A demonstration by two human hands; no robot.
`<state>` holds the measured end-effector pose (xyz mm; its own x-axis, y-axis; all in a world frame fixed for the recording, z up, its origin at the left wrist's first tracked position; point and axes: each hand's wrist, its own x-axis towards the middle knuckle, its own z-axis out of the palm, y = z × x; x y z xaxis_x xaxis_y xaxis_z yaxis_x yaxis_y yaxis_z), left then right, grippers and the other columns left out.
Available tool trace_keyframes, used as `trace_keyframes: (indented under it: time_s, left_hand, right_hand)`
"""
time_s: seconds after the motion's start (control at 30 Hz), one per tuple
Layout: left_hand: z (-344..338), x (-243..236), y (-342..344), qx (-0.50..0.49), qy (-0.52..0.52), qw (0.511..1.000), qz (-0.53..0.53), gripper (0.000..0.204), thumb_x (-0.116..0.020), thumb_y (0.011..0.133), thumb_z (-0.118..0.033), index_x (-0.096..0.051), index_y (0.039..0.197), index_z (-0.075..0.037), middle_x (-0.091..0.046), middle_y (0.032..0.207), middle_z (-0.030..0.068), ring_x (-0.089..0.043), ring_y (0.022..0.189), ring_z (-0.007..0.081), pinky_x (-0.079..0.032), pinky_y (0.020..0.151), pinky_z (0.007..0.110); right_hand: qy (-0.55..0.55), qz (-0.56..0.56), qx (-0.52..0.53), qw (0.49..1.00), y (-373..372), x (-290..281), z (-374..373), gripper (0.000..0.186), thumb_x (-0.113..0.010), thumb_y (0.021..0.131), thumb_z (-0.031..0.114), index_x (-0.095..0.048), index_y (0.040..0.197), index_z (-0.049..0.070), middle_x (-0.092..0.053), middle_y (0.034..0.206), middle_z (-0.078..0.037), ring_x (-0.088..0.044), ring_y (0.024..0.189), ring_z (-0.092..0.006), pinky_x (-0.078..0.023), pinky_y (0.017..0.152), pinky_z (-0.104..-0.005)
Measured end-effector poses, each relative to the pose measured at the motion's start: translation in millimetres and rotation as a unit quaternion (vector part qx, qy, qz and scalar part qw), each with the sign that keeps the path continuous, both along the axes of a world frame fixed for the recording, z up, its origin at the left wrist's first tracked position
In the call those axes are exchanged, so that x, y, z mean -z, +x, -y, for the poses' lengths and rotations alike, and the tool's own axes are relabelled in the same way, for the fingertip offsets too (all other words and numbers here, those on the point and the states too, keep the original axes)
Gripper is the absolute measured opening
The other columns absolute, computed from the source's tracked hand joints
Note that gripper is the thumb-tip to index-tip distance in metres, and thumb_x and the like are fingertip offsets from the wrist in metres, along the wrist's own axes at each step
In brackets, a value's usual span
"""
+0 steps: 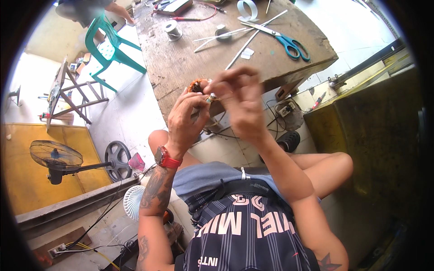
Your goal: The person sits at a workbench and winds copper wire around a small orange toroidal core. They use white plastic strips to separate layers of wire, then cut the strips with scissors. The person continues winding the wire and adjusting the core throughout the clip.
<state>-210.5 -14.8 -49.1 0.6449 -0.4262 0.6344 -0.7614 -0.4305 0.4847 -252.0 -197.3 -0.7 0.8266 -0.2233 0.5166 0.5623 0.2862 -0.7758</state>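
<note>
My left hand (pixel 186 115) is closed, its fingertips pinching a small copper-wound coil part (pixel 197 85) with orange windings and a dark middle. It is held up in front of the near edge of the wooden table (pixel 181 67). Close beside it on the right is my right hand (pixel 242 106), fingers bent and smeared by motion. Whether those fingers grip a wire or the part's edge cannot be made out. Beyond the hands, scissors (pixel 282 39) with teal handles lie on the table among thin white strips (pixel 242 50).
A wire spool (pixel 172 30), a white tape roll (pixel 247 10) and a small dark roll (pixel 222 33) stand on the table. Left are a green chair (pixel 108 49) and a fan (pixel 56 156). Cables and an outlet (pixel 286 109) lie below the table's right side.
</note>
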Motion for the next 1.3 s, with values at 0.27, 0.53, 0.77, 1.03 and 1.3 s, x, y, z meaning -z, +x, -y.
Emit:
trace_keyframes:
  time_s: [0.27, 0.53, 0.77, 1.03, 1.3]
  left_hand:
    - [-3.7, 1.9, 9.3, 0.031, 0.020, 0.999, 0.028, 0.028, -0.082, 0.085, 0.002, -0.073, 0.110, -0.006, -0.080, 0.106, 0.0089, -0.075, 0.108, 0.0291, -0.057, 0.103, 0.044]
    - [-2.5, 4.2, 15.0, 0.038, 0.027, 0.998, 0.048, 0.027, -0.085, 0.081, 0.000, -0.068, 0.099, -0.011, -0.078, 0.098, 0.0040, -0.073, 0.095, 0.0244, -0.055, 0.105, 0.052]
    - [0.5, -4.6, 10.1, 0.027, 0.017, 0.999, 0.008, 0.027, -0.084, 0.083, -0.001, -0.068, 0.101, -0.010, -0.077, 0.096, 0.0024, -0.072, 0.093, 0.0263, -0.056, 0.103, 0.053]
    - [10.9, -23.8, -8.3, 0.042, 0.127, 0.990, -0.033, 0.021, -0.064, 0.095, -0.004, -0.079, 0.095, -0.020, -0.053, 0.156, 0.0129, -0.036, 0.154, 0.0373, -0.013, 0.132, 0.061]
    - [12.2, -18.0, -13.3, -0.071, 0.052, 0.989, -0.120, 0.027, -0.078, 0.096, -0.019, -0.084, 0.121, -0.029, -0.043, 0.170, 0.0118, -0.033, 0.157, 0.0390, -0.028, 0.128, 0.053]
  right_hand:
    - [-0.206, -0.336, 0.039, 0.918, -80.4, 44.9, 29.1, 0.017, -0.069, 0.108, 0.018, -0.062, 0.116, 0.005, -0.069, 0.100, -0.006, -0.056, 0.070, -0.0081, -0.045, 0.061, -0.0225]
    - [-0.210, -0.422, -0.047, 0.881, -55.4, 20.7, 31.3, 0.045, -0.077, 0.102, 0.035, -0.064, 0.080, -0.002, -0.048, 0.061, -0.005, -0.043, 0.063, -0.0086, -0.038, 0.054, -0.0341]
    - [-0.272, -0.403, -0.038, 0.873, -41.5, 74.9, 16.4, 0.041, -0.067, 0.108, 0.028, -0.062, 0.080, -0.001, -0.050, 0.065, -0.006, -0.045, 0.065, -0.0102, -0.040, 0.058, -0.0320]
    - [-0.329, -0.157, 0.076, 0.928, -36.4, 35.6, 35.1, 0.026, -0.061, 0.111, 0.028, -0.070, 0.108, 0.004, -0.065, 0.083, -0.008, -0.062, 0.072, -0.0221, -0.051, 0.068, -0.0356]
    - [-0.137, -0.265, 0.009, 0.954, -36.3, 76.7, -8.3, 0.026, -0.054, 0.115, 0.025, -0.061, 0.123, 0.002, -0.063, 0.086, -0.005, -0.060, 0.073, -0.0171, -0.050, 0.066, -0.0340]
